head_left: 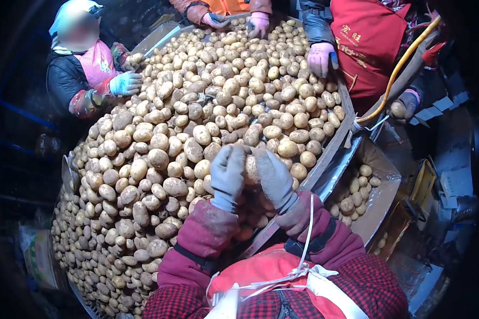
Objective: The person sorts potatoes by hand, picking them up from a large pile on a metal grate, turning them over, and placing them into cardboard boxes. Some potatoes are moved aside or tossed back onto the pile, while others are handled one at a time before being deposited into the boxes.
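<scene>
Both of my hands wear dusty grey work gloves and meet in front of my chest, above a large heap of potatoes [191, 151]. Between them is a brownish potato [251, 170], partly hidden by the fingers. My left hand [229, 174] is closed on its left side, and my right hand [275, 179] wraps it from the right. More potatoes lie below and around my wrists, some in the shadow of my sleeves.
A wooden edge [332, 143] bounds the heap on the right. Beyond it stands a lined cardboard box [386, 178] with potatoes inside. A yellow hose [402, 66] runs along a post. Several co-workers stand around the far side, their gloved hands [126, 83] at the heap.
</scene>
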{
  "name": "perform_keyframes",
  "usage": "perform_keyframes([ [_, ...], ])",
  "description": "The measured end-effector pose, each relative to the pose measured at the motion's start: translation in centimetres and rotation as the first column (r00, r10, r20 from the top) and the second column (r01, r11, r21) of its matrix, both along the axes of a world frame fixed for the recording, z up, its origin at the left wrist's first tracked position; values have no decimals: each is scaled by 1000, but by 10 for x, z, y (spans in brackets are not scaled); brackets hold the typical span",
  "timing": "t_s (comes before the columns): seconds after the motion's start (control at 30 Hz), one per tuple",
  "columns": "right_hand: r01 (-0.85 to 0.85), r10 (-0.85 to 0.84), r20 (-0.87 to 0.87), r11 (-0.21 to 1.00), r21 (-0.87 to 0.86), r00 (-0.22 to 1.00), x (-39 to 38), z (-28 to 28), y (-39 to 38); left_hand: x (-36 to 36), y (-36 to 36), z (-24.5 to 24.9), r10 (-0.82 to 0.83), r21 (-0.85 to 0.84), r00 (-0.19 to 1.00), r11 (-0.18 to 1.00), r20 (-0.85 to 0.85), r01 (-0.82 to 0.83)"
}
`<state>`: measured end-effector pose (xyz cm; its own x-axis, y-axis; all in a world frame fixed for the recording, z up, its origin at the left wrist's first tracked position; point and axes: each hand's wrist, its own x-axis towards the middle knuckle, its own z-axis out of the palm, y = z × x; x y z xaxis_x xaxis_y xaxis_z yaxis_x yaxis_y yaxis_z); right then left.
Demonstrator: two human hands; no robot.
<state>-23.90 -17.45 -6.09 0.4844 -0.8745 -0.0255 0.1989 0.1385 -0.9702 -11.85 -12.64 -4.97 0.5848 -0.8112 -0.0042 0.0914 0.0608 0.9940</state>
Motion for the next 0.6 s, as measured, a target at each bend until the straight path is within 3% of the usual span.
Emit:
perform_keyframes([
  [0.03,-14,16,11,987,-160,1000,1,7,-2,10,-5,-9,63,28,998,998,-12,-63],
  [0.07,-127,129,15,989,-69,992,-12,20,-6,18,-6,-16,111,5,970,994,-215,-112],
  [0.1,-131,133,15,989,-73,991,-12,17,-12,22,-9,-10,147,-11,901,986,-409,-166],
  [0.17,-83,75,-40,953,-291,996,-13,7,-18,23,-3,1,124,3,863,990,-489,-140],
  [0.2,-56,32,-76,938,-341,997,-12,11,-20,29,6,6,-79,122,925,984,-373,133],
  [0.23,-57,32,-77,939,-340,997,-13,13,-24,29,14,17,-300,267,912,888,-278,373],
  [0.3,-110,99,-48,886,-451,994,-15,14,-32,6,17,23,-255,254,962,941,96,224],
  [0.37,-124,116,-43,912,-392,992,-17,20,-30,5,18,30,-244,155,964,961,101,228],
  [0.4,-84,87,24,989,-119,996,-17,28,-28,3,19,25,-246,153,964,961,98,230],
  [0.43,-53,40,79,984,168,996,-18,32,-26,2,22,17,-203,133,948,976,246,174],
  [0.47,-61,5,183,952,301,983,-14,22,-29,1,23,12,-154,106,908,987,390,122],
  [0.5,-60,4,183,951,302,983,-12,10,-29,2,24,16,-155,107,908,987,389,123],
  [0.57,-282,235,291,951,127,927,-12,-9,-25,6,23,28,-165,13,673,974,721,225],
  [0.6,-277,231,290,952,129,929,-15,-7,-22,4,22,25,-109,-58,646,971,756,232],
])
